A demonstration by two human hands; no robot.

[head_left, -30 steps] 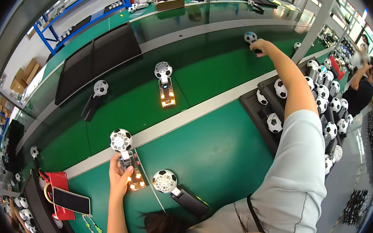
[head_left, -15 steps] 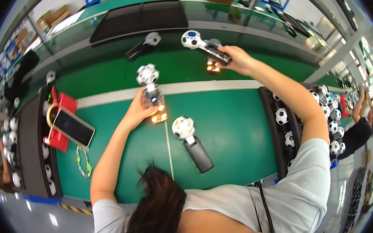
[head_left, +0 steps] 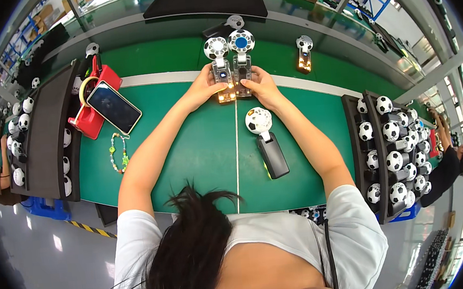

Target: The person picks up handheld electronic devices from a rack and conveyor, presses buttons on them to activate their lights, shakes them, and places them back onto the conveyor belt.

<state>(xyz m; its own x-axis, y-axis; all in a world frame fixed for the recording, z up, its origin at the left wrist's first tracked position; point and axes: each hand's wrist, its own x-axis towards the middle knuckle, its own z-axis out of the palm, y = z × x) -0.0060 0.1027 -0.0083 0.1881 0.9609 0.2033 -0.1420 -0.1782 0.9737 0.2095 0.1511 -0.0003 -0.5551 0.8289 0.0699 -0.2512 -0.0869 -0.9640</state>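
Observation:
My left hand (head_left: 207, 87) is closed round the clear handle of a football-headed device (head_left: 223, 82), its lower end glowing orange. Beside it, my right hand (head_left: 262, 86) grips a second football-headed device (head_left: 243, 75), which has a blue disc on its ball and no orange glow. The two are held upright side by side, nearly touching, over the far edge of the green mat (head_left: 200, 158). Nearer to me, by my right forearm, a device with a dark handle (head_left: 273, 155) and a white ball lies on the mat.
Past the mat, a glowing device (head_left: 304, 60) lies on the green belt (head_left: 340, 76), and a dark one (head_left: 227, 25) further back. Left are a phone (head_left: 114, 107) on a red stand, a bead strap (head_left: 118, 153) and a black rack (head_left: 46, 137). Another rack (head_left: 374, 155) full of football-headed devices stands right.
My right hand has brought the blue-disc device in from the far right, beside the one in my left hand. The glowing device behind it stays on the belt. The whole view has shifted.

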